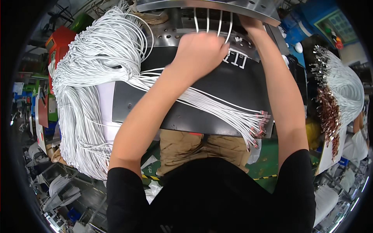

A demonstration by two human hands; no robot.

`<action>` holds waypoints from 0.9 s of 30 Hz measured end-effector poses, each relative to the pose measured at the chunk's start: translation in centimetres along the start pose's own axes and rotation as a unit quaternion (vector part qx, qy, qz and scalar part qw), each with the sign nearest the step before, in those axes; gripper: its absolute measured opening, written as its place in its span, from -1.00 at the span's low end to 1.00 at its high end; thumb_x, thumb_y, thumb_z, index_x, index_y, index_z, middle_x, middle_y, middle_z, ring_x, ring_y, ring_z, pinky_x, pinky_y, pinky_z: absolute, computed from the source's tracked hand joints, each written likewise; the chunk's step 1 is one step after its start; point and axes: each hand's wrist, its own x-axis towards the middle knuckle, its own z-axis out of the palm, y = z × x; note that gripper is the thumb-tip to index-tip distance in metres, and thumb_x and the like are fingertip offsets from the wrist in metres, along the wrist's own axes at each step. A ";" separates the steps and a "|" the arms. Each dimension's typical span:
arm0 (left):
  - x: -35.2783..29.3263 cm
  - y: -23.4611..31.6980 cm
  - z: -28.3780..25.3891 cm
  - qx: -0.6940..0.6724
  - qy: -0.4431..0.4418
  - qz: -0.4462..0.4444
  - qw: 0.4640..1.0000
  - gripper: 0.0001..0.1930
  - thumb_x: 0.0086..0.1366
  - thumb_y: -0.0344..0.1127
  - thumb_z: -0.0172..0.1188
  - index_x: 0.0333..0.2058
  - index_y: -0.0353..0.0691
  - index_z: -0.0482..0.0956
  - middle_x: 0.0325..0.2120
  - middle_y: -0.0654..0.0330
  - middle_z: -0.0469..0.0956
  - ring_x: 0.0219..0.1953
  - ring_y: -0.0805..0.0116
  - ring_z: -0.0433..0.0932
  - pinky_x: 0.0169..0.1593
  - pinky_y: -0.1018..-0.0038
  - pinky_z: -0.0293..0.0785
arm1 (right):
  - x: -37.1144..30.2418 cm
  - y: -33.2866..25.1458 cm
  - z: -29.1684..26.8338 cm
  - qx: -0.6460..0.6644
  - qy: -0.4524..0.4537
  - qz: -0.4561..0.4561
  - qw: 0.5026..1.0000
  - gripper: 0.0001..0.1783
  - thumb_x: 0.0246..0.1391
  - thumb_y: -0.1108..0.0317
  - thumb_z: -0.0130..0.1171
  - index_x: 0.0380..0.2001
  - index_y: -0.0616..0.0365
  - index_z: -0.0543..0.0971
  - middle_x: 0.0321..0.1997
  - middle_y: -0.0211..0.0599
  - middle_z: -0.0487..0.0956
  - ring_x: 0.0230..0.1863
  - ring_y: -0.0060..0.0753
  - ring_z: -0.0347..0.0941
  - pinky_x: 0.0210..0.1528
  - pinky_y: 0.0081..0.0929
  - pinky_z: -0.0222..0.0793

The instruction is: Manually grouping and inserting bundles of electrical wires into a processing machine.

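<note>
My left hand (202, 50) is closed in a fist over the dark work surface, slightly blurred. Several white cables (208, 21) run down from under the metal machine part (217, 7) to this fist. My right hand (251, 24) reaches up beneath the right end of that part, its fingers hidden. Small white plastic pieces (239, 59) lie between my arms, close to the perforated metal edge. Below them a bundle of white cables (211, 105) crosses the black tabletop (182, 120) under my left forearm, its reddish-tipped ends fanned out at the right.
A large heap of white cables (101, 46) is piled at the left and droops over the edge. At the right stands another cable bundle (345, 89) with silvery and copper-coloured ends. A red box (60, 42) and a blue container (293, 27) stand farther back.
</note>
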 end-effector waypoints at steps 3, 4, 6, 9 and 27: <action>3.2 -2.5 0.1 0.010 -0.062 -0.081 0.995 -0.65 0.27 -0.10 0.12 -0.54 -0.22 0.66 -0.48 0.04 0.65 -0.28 0.05 0.66 -0.17 0.15 0.58 | 0.4 -9.1 -0.8 -0.273 0.057 -0.042 0.960 -0.75 0.13 0.15 0.25 -0.43 0.10 0.68 -0.39 -0.24 0.65 -0.31 -0.30 0.60 -0.16 -0.27 0.51; 3.6 -3.0 0.3 0.007 -0.063 -0.081 0.995 -0.65 0.27 -0.10 0.12 -0.54 -0.22 0.66 -0.48 0.04 0.65 -0.28 0.05 0.66 -0.17 0.15 0.58 | 0.7 -8.3 -0.5 -0.275 0.055 -0.041 0.959 -0.75 0.13 0.15 0.25 -0.43 0.10 0.68 -0.39 -0.24 0.65 -0.31 -0.30 0.60 -0.16 -0.27 0.51; 5.0 -3.3 0.9 -0.037 -0.114 -0.116 0.986 -0.65 0.27 -0.08 0.09 -0.49 -0.19 0.69 -0.45 0.05 0.67 -0.26 0.03 0.66 -0.14 0.14 0.57 | 2.6 -4.3 0.0 -0.347 0.018 -0.144 0.927 -0.75 0.17 0.18 0.22 -0.43 0.11 0.69 -0.36 -0.20 0.66 -0.30 -0.32 0.61 -0.16 -0.26 0.52; 6.0 -3.7 1.5 -0.093 -0.138 -0.142 0.976 -0.65 0.30 -0.06 0.06 -0.42 -0.16 0.70 -0.48 0.06 0.66 -0.29 0.01 0.64 -0.12 0.14 0.55 | 4.3 1.5 1.6 -0.283 -0.003 -0.221 0.933 -0.74 0.19 0.18 0.20 -0.42 0.11 0.70 -0.35 -0.17 0.67 -0.30 -0.33 0.61 -0.18 -0.25 0.52; 2.7 -9.3 7.1 0.211 0.144 -0.014 0.967 -0.55 0.24 -0.26 0.15 0.12 -0.18 0.50 0.09 -0.04 0.52 0.19 0.00 0.47 0.33 0.04 0.25 | -6.5 -6.0 1.5 -0.329 -0.056 -0.307 0.891 -0.31 0.36 -0.18 -0.14 0.29 0.10 0.41 0.36 -0.20 0.41 0.45 -0.20 0.20 0.49 -0.11 0.00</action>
